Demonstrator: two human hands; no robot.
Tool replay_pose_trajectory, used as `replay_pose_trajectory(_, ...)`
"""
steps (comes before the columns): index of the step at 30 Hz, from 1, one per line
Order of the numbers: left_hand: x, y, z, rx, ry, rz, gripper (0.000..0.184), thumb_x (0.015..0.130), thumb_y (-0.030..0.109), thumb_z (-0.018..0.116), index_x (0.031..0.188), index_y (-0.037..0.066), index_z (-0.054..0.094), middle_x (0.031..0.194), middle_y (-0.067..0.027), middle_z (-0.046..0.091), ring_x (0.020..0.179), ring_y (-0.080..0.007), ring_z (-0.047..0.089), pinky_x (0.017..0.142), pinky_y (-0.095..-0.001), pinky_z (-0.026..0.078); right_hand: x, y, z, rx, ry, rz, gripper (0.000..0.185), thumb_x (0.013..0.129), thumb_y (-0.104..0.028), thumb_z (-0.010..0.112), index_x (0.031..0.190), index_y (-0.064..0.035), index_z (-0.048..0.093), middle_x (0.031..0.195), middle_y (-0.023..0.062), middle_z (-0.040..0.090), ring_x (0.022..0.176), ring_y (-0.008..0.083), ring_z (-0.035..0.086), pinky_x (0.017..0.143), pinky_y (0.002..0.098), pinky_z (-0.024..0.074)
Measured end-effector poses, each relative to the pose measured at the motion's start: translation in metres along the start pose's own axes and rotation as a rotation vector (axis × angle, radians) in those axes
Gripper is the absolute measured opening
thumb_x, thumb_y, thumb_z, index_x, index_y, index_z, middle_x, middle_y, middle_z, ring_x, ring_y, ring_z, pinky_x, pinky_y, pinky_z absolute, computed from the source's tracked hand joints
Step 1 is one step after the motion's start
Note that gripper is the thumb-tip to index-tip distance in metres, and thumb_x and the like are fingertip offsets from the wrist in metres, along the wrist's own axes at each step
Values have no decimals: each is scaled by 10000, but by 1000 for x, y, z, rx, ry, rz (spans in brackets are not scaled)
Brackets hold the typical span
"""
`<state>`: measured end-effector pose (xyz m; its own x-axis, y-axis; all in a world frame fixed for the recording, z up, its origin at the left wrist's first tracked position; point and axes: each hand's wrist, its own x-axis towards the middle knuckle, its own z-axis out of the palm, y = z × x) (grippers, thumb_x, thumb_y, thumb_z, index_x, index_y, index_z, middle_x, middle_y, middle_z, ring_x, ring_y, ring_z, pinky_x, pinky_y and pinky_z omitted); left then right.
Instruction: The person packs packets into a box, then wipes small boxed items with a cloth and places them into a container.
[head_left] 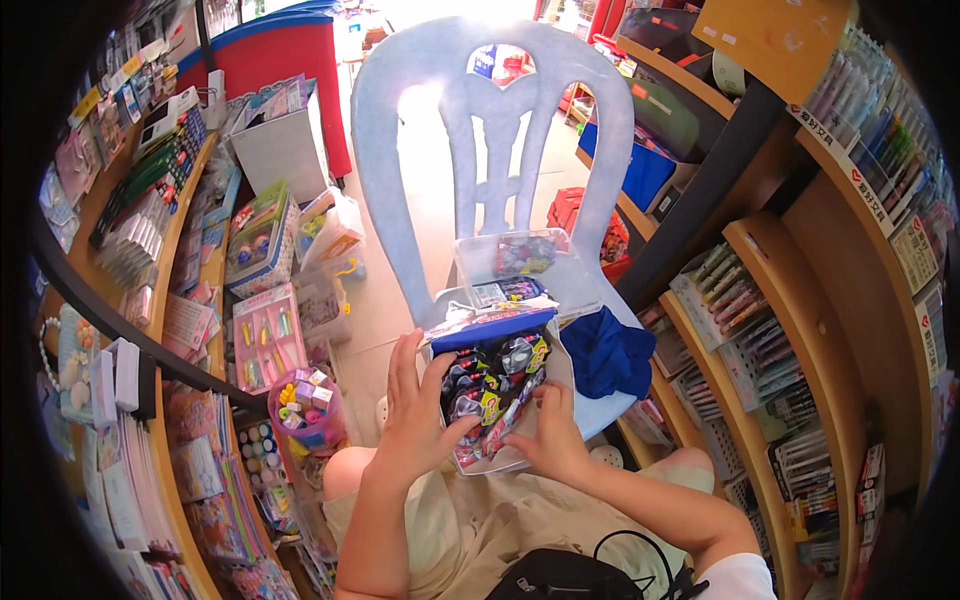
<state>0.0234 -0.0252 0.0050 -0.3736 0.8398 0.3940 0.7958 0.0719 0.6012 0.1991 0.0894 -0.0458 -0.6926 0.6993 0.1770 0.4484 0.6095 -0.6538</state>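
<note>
An open white box with a blue-edged flap tilts over my lap at the front of a pale blue plastic chair. Rows of dark, shiny wrapped packets with yellow-green and pink print fill much of it. My left hand straddles the box's left wall, fingers spread, with the thumb and index over the packets. On the other side, my right hand is inside the box's near right corner, thumb and fingers around a packet standing on edge; part of this grip is hidden.
On the seat, behind the box, stands a clear plastic container with more packets. A dark blue cloth lies at its right. Stationery shelves flank me on the right; stocked shelves and a pink basket are on the left.
</note>
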Motion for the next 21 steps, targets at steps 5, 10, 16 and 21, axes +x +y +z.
replay_pose_trajectory(5,-1,2,-1,-19,6,-11,758,620,165,792,1260,77,397,1421,-225,180,1323,-444,181,1068,-491,240,24,-3,-22,292,-371,396,640,721,-221,786,1155,0,371,1078,174,504,971,241,534,796,329,460)
replay_pose_trajectory(10,0,3,1,-5,24,-5,742,614,160,797,1245,72,416,1418,-228,183,1317,-449,187,1060,-500,250,25,-2,-19,699,-392,589,455,776,-202,750,1054,-72,415,998,97,550,877,169,538,742,298,452)
replay_pose_trajectory(16,1,1,1,9,66,32,734,585,178,818,1216,73,456,1400,-232,233,1301,-445,228,1050,-505,261,21,-10,-5,932,-259,695,479,742,-100,764,1047,-87,395,1036,88,523,927,163,525,744,287,458)
replay_pose_trajectory(21,2,0,1,14,73,25,720,578,182,821,1202,79,477,1394,-231,254,1296,-441,244,1044,-505,269,13,-21,9,956,-52,678,704,670,-44,804,1179,-47,316,1103,106,489,989,181,513,798,300,478)
